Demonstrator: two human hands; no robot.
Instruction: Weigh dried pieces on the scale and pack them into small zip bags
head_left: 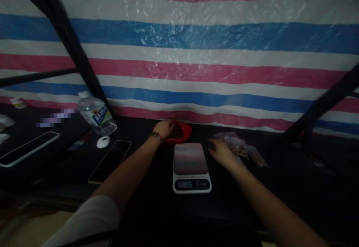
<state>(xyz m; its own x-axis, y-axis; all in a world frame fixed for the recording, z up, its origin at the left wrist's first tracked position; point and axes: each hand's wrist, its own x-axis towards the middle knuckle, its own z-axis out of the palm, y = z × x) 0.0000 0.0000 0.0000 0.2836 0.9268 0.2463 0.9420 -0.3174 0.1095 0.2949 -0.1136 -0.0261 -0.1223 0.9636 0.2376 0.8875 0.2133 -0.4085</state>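
A shallow red dish (186, 129) with dark brown contents lies near the striped sheet. My left hand (165, 128), with a beaded bracelet at the wrist, is over the dish's left side; its fingertips are hidden, so I cannot tell what they grip. Just in front of the dish is a white kitchen scale (191, 164) with a bare metal plate and a small display. To the right of the scale, my right hand (220, 151) is open, thumb and fingers apart, beside several small clear zip bags (238, 146) holding brown bits.
Left of my forearm lie a dark phone (110, 161), a white rounded case (103, 142) and a tilted clear water bottle (97, 114). Another white-edged phone (29, 149) is farther left. Black frame bars (70, 48) slant at both sides, before the striped sheet (196, 71).
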